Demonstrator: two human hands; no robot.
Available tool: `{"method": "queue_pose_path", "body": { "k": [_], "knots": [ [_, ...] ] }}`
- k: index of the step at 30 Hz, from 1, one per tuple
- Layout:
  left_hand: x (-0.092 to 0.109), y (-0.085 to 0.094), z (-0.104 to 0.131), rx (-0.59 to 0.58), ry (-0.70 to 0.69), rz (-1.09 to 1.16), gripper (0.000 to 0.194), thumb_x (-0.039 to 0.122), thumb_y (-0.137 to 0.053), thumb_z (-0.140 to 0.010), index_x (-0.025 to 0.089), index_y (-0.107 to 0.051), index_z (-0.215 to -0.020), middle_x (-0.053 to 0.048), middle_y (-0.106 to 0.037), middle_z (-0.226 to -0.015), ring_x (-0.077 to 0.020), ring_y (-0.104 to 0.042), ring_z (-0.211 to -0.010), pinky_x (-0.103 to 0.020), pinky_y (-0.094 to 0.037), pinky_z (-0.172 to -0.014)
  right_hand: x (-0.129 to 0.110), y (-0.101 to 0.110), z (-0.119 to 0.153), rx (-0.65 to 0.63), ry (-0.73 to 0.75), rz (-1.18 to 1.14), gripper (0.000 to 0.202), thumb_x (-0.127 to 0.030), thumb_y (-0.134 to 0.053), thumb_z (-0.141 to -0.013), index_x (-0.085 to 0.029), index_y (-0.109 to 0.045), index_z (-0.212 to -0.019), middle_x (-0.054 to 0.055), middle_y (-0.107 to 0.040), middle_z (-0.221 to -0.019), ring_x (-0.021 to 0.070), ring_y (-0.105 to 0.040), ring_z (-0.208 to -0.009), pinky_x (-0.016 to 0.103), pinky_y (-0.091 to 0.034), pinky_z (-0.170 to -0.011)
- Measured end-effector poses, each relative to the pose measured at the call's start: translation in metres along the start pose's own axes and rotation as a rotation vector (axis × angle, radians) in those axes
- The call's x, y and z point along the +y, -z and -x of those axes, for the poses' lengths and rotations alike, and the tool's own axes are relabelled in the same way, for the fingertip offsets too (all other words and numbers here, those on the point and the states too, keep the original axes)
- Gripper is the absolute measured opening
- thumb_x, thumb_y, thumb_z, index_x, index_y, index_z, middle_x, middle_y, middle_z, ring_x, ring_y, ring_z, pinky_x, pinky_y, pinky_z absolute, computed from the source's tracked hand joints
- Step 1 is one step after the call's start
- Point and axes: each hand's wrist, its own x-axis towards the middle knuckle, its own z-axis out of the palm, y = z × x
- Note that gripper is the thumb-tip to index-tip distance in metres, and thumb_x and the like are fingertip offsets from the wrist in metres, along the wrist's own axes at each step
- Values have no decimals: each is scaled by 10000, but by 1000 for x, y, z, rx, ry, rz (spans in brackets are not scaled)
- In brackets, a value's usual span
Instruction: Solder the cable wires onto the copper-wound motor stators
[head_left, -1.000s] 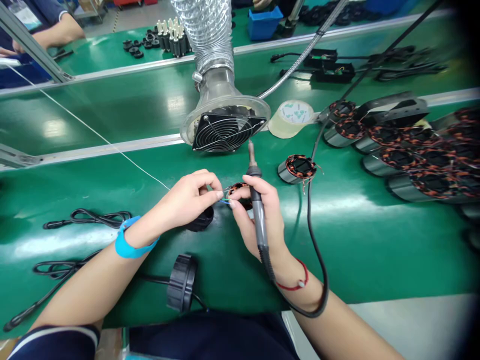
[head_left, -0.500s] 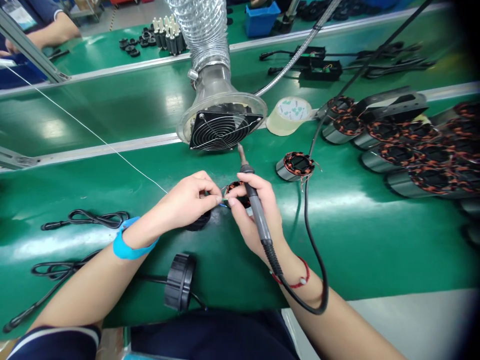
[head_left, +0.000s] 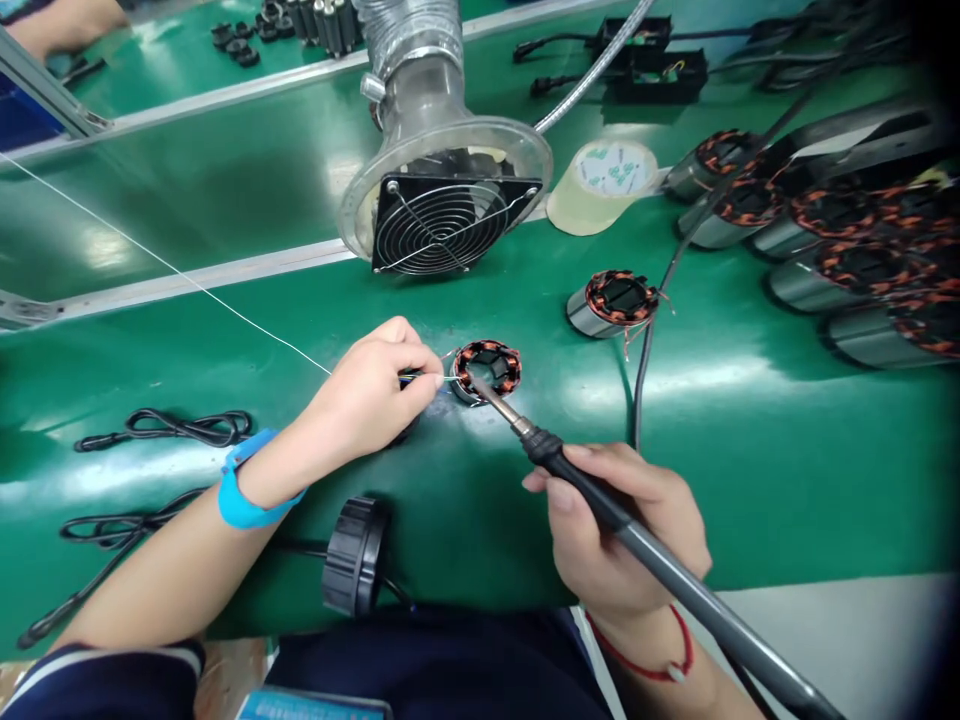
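My left hand (head_left: 371,392) pinches thin wire leads (head_left: 427,379) at the left side of a small stator (head_left: 486,368) with orange copper windings, which lies on the green mat (head_left: 735,440). A thin solder wire (head_left: 150,257) runs from the far left to this hand. My right hand (head_left: 622,530) grips a black-handled soldering iron (head_left: 600,505). Its metal tip points up-left and meets the stator's near-left edge, close to the leads. A blue band circles my left wrist and a red cord my right.
A fume-extraction fan (head_left: 442,222) on a ribbed hose stands just behind the stator. A second stator (head_left: 615,300) lies to the right, with several more at the far right (head_left: 840,250). A tape roll (head_left: 604,185), black cables (head_left: 165,428) and a black round cap (head_left: 352,557) are nearby.
My right hand has drawn back toward me and turned the iron, so its tip now points at the stator instead of up at the fan. The view has tipped downward.
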Motion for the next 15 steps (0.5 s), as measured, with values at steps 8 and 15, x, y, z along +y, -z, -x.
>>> {"method": "queue_pose_path", "body": {
  "k": [8,15],
  "knots": [
    [0,-2,0,15,-20,6,178,119,-557,-810,170,-674,-686,-11,-525,-775,-130,-530,-760,-269,-430,-700,3,0,4,-17,-12,-4,240,-156,-700,-793,-186,-658,-1028,17,-674,-756,174,-680,-570,301,-556,-490],
    [-1,-1,-2,9,-27,14,164,125,-568,-809,174,-664,-685,-9,-526,-779,-131,-526,-759,-272,-429,-706,2,-2,2,-43,5,-43,283,-141,-682,-807,-199,-646,-1081,10,-672,-772,164,-675,-567,307,-579,-506]
  ]
}}
